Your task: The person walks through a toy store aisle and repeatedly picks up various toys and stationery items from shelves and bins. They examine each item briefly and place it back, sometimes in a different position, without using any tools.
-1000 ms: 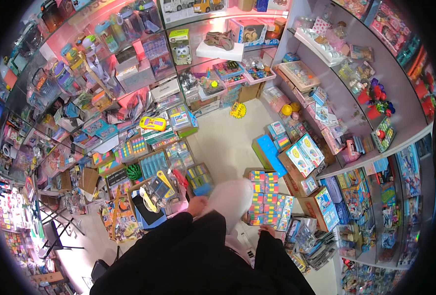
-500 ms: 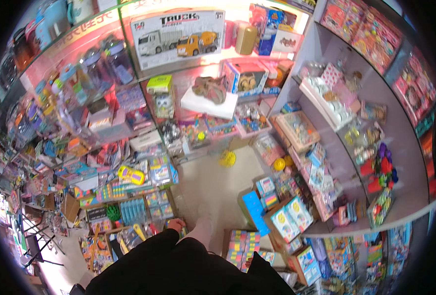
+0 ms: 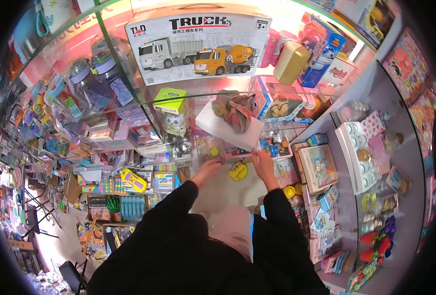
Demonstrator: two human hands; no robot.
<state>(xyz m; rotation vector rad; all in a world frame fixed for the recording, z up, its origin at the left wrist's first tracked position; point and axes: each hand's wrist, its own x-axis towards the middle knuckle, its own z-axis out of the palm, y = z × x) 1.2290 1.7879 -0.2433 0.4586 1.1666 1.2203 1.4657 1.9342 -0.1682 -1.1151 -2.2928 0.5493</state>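
Both my hands reach forward to a low row of open boxes of small toys. My left hand (image 3: 208, 170) is at the front of a clear box (image 3: 209, 149) with a yellow round thing in it, fingers stretched forward. My right hand (image 3: 263, 166) is by the front left corner of a box of colourful small toys (image 3: 277, 145), fingers extended. Between my hands sits a narrow box of small items (image 3: 237, 152), partly hidden by a white box (image 3: 223, 129) with a crumpled brownish cloth (image 3: 235, 111) on top. A yellow spiky toy (image 3: 237, 171) lies just below, between my wrists.
A large toy truck box (image 3: 203, 46) stands on the glass shelf (image 3: 178, 94) above my hands. Bottles (image 3: 112, 81) fill the left shelves. A grey shelf unit (image 3: 397, 196) holds toys at right. A yellow toy car (image 3: 134, 180) lies on stacked goods at left.
Both hands have moved forward and up to the row of boxes, from low beside my body. The view has shifted closer to the shelves, with the truck box larger.
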